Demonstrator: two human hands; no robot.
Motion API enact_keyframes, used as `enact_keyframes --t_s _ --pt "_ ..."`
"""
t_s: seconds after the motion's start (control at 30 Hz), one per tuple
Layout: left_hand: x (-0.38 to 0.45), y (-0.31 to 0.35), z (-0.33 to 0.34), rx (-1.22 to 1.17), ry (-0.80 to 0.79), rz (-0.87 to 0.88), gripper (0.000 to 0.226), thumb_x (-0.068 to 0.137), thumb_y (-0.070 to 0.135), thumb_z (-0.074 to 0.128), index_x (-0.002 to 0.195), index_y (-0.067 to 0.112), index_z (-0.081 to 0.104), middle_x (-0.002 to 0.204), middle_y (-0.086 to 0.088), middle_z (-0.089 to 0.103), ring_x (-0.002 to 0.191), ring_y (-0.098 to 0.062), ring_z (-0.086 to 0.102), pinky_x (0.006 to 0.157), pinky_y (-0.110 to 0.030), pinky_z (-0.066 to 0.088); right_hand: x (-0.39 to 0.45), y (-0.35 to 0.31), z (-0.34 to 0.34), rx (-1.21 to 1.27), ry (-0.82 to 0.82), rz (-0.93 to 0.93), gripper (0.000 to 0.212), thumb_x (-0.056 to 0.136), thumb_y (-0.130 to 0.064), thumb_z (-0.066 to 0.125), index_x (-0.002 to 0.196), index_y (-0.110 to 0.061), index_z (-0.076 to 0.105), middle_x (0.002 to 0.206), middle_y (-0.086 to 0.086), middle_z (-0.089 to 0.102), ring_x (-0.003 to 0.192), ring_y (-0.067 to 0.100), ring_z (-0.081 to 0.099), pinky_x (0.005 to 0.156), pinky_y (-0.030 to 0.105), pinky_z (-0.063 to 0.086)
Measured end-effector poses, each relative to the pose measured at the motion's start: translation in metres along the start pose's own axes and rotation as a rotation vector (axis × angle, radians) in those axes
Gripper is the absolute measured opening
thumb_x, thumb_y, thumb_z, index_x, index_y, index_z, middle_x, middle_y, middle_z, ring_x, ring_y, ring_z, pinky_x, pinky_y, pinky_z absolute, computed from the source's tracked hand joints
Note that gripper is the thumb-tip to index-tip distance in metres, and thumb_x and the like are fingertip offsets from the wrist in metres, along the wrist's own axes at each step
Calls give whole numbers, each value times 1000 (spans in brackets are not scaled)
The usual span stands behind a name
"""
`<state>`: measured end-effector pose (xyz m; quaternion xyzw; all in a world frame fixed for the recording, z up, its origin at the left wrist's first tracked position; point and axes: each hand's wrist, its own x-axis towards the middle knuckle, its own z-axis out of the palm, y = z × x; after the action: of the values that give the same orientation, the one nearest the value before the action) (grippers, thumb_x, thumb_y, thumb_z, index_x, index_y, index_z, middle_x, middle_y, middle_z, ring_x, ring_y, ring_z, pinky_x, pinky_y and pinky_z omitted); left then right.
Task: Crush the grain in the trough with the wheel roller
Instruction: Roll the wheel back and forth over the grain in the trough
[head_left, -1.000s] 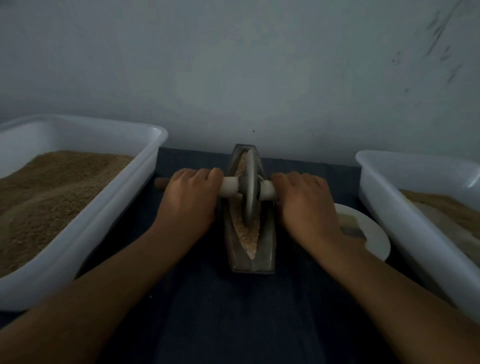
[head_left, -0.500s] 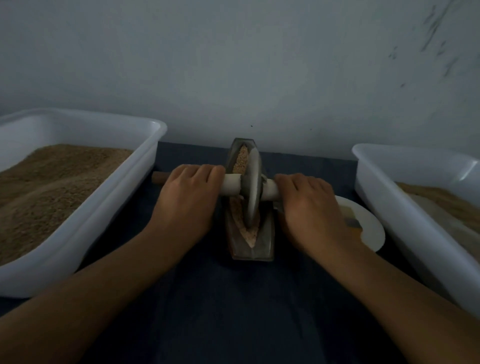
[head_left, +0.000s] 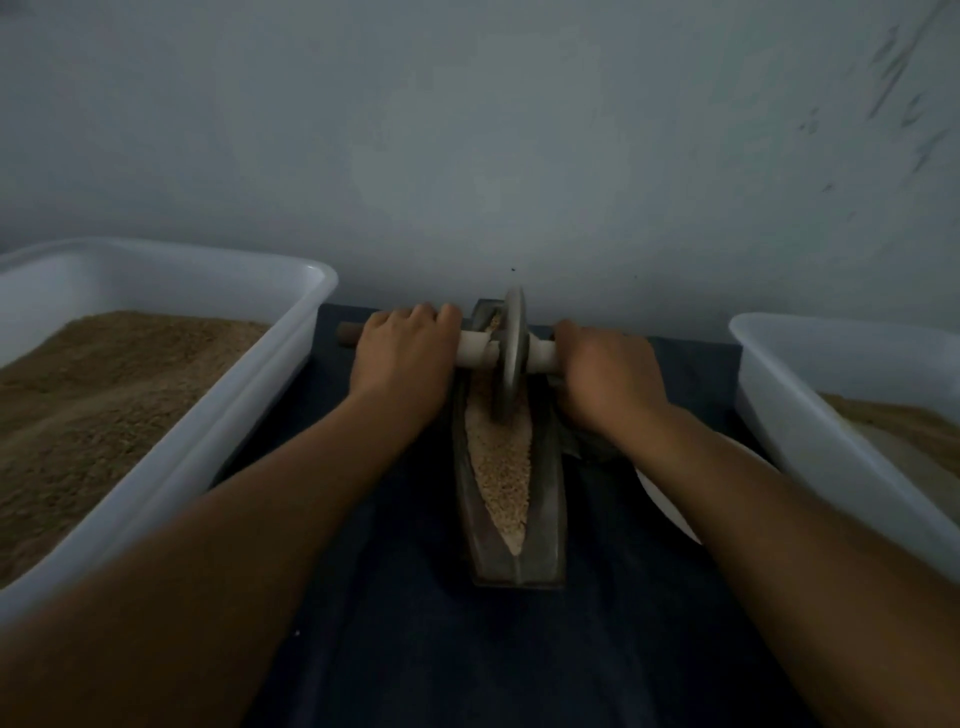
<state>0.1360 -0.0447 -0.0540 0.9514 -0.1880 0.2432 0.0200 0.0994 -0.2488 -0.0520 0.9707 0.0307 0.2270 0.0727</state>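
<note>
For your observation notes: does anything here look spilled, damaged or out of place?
Nothing stands out. The grain lies inside the trough, none visible on the cloth; the wheel roller stands upright in it.

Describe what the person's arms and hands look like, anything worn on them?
Both forearms are bare for as far as the picture shows them, with no sleeves in view. The left hand and the right hand wear no gloves, and no watch, bracelet or ring shows on either. The light is dim, so small marks or fine jewellery could go unseen.
</note>
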Motion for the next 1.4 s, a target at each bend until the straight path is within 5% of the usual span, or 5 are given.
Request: enact_keyframes --t_s 0.47,0.7,0.87,1.13,1.4 --pt "-58 2 -9 -36 123 41 27 84 20 63 109 18 53 103 -3 61 95 -24 58 90 -37 41 -57 -17 -17 52 179 -19 9 85 -11 63 94 -13 61 84 6 61 78 29 56 72 37 31" --pt "-99 10 -32 -67 176 79 43 79 22 67 120 14 55 114 -6 61 107 -24 56 101 -39 39 -103 -17 -39 67 113 -92 44 87 -19 67 129 -10 56 116 10 63 106 29 60 96 44 43" --pt "-115 15 -45 -79 154 77 51 77 19 69 126 11 54 120 -8 59 112 -26 55 106 -43 39 -117 -19 -53 51 76 -114 58 85 -20 70 138 -6 50 129 14 59 117 32 57 106 48 41" --pt "-83 11 -26 41 148 139 36 84 24 63 117 15 51 111 -6 58 101 -25 54 99 -40 38 -96 -10 -21 70 121 -107 35 84 -11 66 118 -4 61 101 14 64 90 34 61 82 46 47" --pt "-18 4 -4 30 9 31 31 84 23 66 108 20 46 109 -5 61 98 -26 59 89 -38 41 -20 0 -3 -21 23 -53 22 85 -23 62 104 -14 54 97 7 61 86 30 57 65 34 26"
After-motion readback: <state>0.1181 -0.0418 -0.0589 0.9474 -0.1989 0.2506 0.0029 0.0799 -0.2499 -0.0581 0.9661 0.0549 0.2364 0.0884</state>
